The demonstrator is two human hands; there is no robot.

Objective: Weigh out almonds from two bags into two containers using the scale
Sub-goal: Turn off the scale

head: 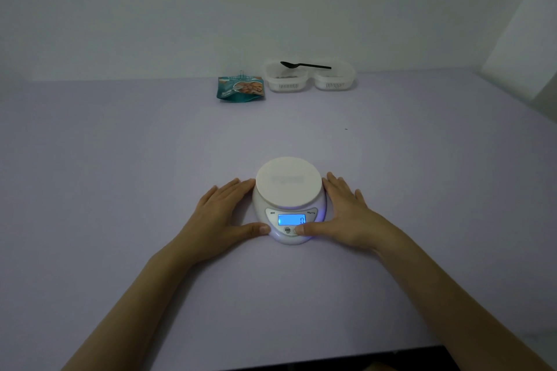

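A white kitchen scale (288,184) sits in the middle of the table, its blue display lit and reading 0. My left hand (224,211) lies flat against the scale's left side, thumb at the front edge. My right hand (343,211) lies flat against the right side, its thumb on a button under the display. At the back stands a teal almond bag (240,89) closed with a clip. Right of it are two white containers, the left one (286,77) and the right one (334,78). A black spoon (304,65) lies across their rims.
The pale table (120,175) runs back to a wall. Its front edge shows dark at the bottom. A white panel (524,48) stands at the far right.
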